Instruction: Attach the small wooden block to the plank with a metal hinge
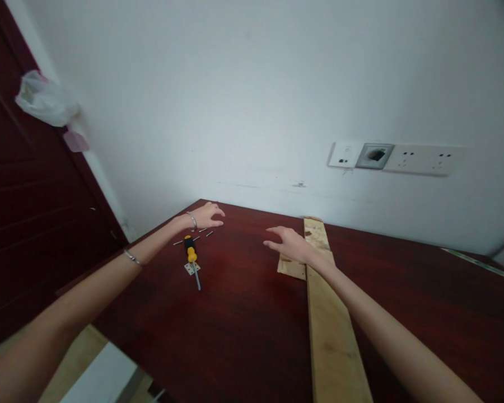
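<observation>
My left hand [208, 215] is over the far left of the dark red table, fingers apart and holding nothing. Just below it lie several screws [209, 233] and a screwdriver [192, 254] with a yellow and black handle. The screwdriver rests across a small metal plate with holes [189, 269], its shaft pointing toward me. My right hand [289, 243], also empty with fingers spread, hovers by a long wooden board [334, 330]. A shorter piece of wood [292, 267] sticks out to the left of the board, partly hidden by that hand.
The table [243, 330] meets a white wall with a row of sockets [418, 159] at the right. A dark red door [33, 184] with a white plastic bag [46, 99] stands left. A white box [103, 375] is below the table's near left edge.
</observation>
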`<state>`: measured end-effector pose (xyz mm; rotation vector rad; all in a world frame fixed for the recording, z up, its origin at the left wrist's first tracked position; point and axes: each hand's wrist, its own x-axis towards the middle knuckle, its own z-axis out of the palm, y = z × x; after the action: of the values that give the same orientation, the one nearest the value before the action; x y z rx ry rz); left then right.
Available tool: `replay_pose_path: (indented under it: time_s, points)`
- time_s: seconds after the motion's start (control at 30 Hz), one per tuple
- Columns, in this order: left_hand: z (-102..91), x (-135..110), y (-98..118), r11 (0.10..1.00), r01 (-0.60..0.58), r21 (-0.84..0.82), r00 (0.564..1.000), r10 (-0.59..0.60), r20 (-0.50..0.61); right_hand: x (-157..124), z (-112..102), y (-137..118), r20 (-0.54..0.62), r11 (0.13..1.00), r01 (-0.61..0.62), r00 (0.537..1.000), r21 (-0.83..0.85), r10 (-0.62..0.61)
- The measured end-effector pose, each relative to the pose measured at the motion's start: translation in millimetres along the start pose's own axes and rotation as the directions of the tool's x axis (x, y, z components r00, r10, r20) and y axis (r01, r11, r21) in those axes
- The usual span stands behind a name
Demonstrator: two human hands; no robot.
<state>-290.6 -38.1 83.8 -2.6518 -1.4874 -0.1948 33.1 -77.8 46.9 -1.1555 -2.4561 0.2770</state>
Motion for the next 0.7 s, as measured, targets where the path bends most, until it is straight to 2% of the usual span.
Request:
replay_pose_path:
  time_s: [0.07,0.17,0.27,0.33,0.47,0.57,0.63,0.7]
  points:
    - [2.0,-18,-25,0.992,0.124,-0.009,0.992,-0.123,0.042,19,9,-24,0.018,0.998,0.051,0.999,0.023,-0.052]
    - [7.1,-46,-55,0.952,0.307,-0.004,0.946,-0.304,0.113,39,24,-57,0.074,0.994,0.104,0.992,0.037,-0.106]
    - [12.2,-73,-74,0.916,0.401,0.026,0.906,-0.400,0.137,49,37,-83,0.132,0.990,0.139,0.981,0.031,-0.141]
    - [15.4,-88,-79,0.897,0.442,0.033,0.883,-0.441,0.159,53,43,-95,0.165,0.987,0.159,0.973,0.029,-0.161]
    - [22.9,-108,-70,0.898,0.440,-0.016,0.872,-0.423,0.247,54,53,-108,0.206,0.982,0.187,0.960,0.021,-0.187]
    - [28.6,-119,-50,0.930,0.334,-0.153,0.910,-0.276,0.309,54,60,-114,0.215,0.981,0.191,0.958,0.027,-0.192]
    - [32.1,-126,-34,0.943,0.256,-0.215,0.940,-0.190,0.284,53,65,-118,0.221,0.983,0.180,0.958,0.039,-0.184]
    - [35.6,-131,-19,0.955,0.225,-0.196,0.953,-0.173,0.250,52,72,-123,0.226,0.986,0.163,0.959,0.047,-0.169]
